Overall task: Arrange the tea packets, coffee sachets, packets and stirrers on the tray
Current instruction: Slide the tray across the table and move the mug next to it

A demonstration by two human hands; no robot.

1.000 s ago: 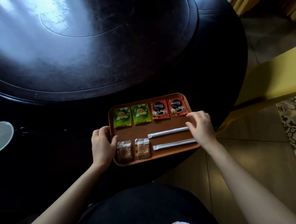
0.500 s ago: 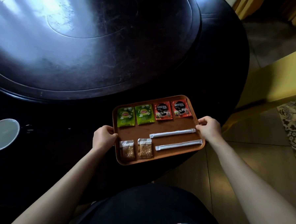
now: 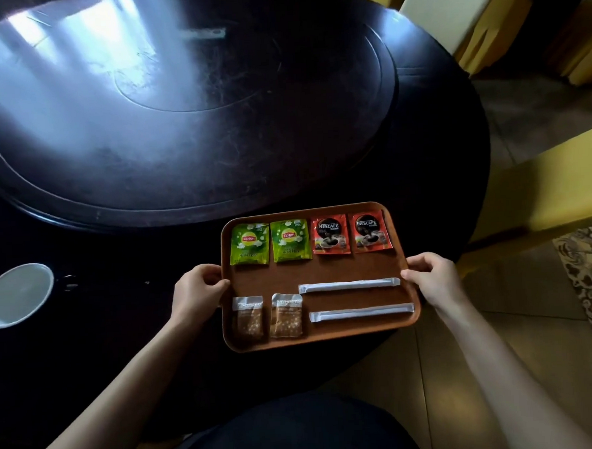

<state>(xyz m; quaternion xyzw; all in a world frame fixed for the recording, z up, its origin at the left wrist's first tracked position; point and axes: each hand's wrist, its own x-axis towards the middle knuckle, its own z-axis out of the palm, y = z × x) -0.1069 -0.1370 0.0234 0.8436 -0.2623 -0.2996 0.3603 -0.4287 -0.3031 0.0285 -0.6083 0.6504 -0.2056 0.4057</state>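
Dark round wooden desk: brown rectangular plastic tray sits at its near edge, overhanging. Left hand and right hand each grip a short rim. Tray judged stiff and light; green tea packets, red coffee sachets, clear sugar packets and white paper-wrapped stirrers lie loose and may slide if tilted.

The tray is brown. Along its far edge lie two green tea packets and two red coffee sachets. White stirrers and clear brown-filled packets lie nearer. The table is black.
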